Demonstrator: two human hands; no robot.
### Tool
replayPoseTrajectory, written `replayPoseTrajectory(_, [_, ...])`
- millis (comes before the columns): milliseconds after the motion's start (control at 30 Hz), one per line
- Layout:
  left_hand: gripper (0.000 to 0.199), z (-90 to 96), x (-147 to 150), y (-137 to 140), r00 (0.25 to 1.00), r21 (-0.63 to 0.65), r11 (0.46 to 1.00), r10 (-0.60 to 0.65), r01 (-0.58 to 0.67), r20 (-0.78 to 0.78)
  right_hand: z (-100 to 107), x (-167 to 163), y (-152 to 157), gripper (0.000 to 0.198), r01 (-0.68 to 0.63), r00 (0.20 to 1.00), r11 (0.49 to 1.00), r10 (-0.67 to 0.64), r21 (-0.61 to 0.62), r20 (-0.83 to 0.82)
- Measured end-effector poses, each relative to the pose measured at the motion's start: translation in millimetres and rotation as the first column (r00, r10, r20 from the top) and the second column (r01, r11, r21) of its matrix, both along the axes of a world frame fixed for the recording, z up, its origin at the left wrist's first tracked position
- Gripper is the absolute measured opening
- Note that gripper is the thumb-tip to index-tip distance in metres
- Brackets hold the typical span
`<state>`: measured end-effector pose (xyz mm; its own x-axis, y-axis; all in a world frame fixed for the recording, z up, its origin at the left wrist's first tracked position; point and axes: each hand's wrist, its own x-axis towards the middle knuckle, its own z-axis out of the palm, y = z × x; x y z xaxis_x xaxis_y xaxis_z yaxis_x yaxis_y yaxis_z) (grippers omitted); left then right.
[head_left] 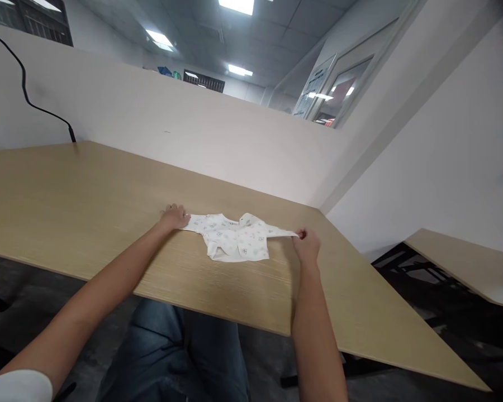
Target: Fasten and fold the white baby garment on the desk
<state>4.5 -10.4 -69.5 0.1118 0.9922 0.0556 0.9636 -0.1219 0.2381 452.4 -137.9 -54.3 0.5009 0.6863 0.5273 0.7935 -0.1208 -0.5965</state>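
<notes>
Pale wooden surface [109,190], with a black cable [72,134] meeting its rear edge at left. Left hand [174,216], fingers bent, covers one sleeve [195,223] end; pinching cannot be discerned. Printed white garment [254,241] lies between the near and rear edges. Right hand [307,244] pinches the other sleeve's [280,231] end.

Short white sleeve [19,386] and creased, faded blue denim jeans [159,349]

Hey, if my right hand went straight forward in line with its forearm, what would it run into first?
Your right hand, pinching a sleeve of the small shirt, would probably cross the tabletop and meet the white partition behind it first, though depth is hard to judge from one view.
</notes>
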Motion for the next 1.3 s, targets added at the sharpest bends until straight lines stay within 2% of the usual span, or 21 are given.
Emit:
replayPoseTrajectory(33, [0.044,-2.6,-4.6,3.5,1.0,0.032,0.999,0.005,-0.005,0.009,0.6,3.1,-2.4,0.021,-0.051,0.999,0.998,0.052,-0.026,0.005])
replayPoseTrajectory(67, [0.04,-5.2,-8.9,6.7,1.0,0.064,0.998,0.008,-0.009,0.017,0.8,6.2,-5.3,0.025,-0.136,0.991,0.985,0.135,-0.109,-0.012])
replayPoseTrajectory(133, [0.035,-9.4,-15.2,10.8,1.0,0.116,0.993,0.01,-0.013,0.029,0.3,12.2,-11.0,0.038,-0.285,0.958,0.916,0.267,-0.283,-0.101])
replayPoseTrajectory(167, [0.034,-10.5,-16.4,11.2,0.999,0.136,0.991,0.012,-0.017,0.034,-0.1,14.7,-12.9,0.045,-0.316,0.948,0.891,0.287,-0.325,-0.137])
replayPoseTrajectory(233, [0.035,-10.5,-14.4,8.0,0.999,0.175,0.985,0.003,-0.011,0.042,-1.1,17.5,-13.3,0.049,-0.292,0.955,0.903,0.259,-0.316,-0.143])
replayPoseTrajectory(333, [0.04,-8.0,-1.6,-3.8,0.998,0.194,0.98,-0.057,0.049,0.038,-5.4,11.3,-4.9,0.041,-0.229,0.973,0.941,0.215,-0.249,-0.082])
replayPoseTrajectory(500, [0.053,-12.6,19.4,-17.2,0.986,0.09,0.982,-0.164,0.166,-0.034,-29.0,-18.6,18.3,0.04,-0.324,0.943,0.889,0.332,-0.323,-0.031])
replayPoseTrajectory(567, [0.058,-17.9,17.5,-13.7,0.978,0.042,0.978,-0.203,0.205,-0.054,-40.5,-25.2,25.5,0.04,-0.322,0.941,0.884,0.339,-0.34,-0.01])
replayPoseTrajectory(700, [0.067,-27.3,-0.4,3.4,0.972,-0.025,0.973,-0.232,0.231,-0.044,-54.6,-22.8,33.8,0.047,-0.187,0.972,0.929,0.222,-0.32,0.075])
replayPoseTrajectory(833, [0.068,-32.0,-12.8,16.5,0.966,0.058,0.965,-0.258,0.257,0.008,-56.0,-22.9,37.1,0.049,-0.123,0.977,0.948,0.167,-0.292,0.131])
replayPoseTrajectory(900, [0.065,-33.2,-13.3,19.1,0.947,0.118,0.942,-0.319,0.313,0.041,-55.1,-29.1,37.7,0.048,-0.13,0.975,0.949,0.175,-0.287,0.136])
replayPoseTrajectory(1000, [0.06,-35.0,-10.2,19.8,0.899,0.172,0.892,-0.433,0.418,0.065,-54.3,-42.6,37.6,0.049,-0.207,0.958,0.919,0.26,-0.334,0.122])
replayPoseTrajectory(1100, [0.062,-36.1,-7.7,18.4,0.9,0.139,0.895,-0.434,0.424,0.047,-54.7,-53.7,38.3,0.051,-0.244,0.934,0.866,0.331,-0.436,0.135])
replayPoseTrajectory(1200, [0.066,-34.4,-9.1,16.4,0.923,0.05,0.922,-0.386,0.384,0.014,-55.5,-57.1,40.9,0.056,-0.154,0.946,0.829,0.281,-0.537,0.163])
replayPoseTrajectory(1300, [0.068,-31.4,-11.9,15.1,0.941,-0.014,0.941,-0.338,0.338,0.003,-56.4,-53.8,43.9,0.058,-0.071,0.961,0.804,0.214,-0.59,0.176])
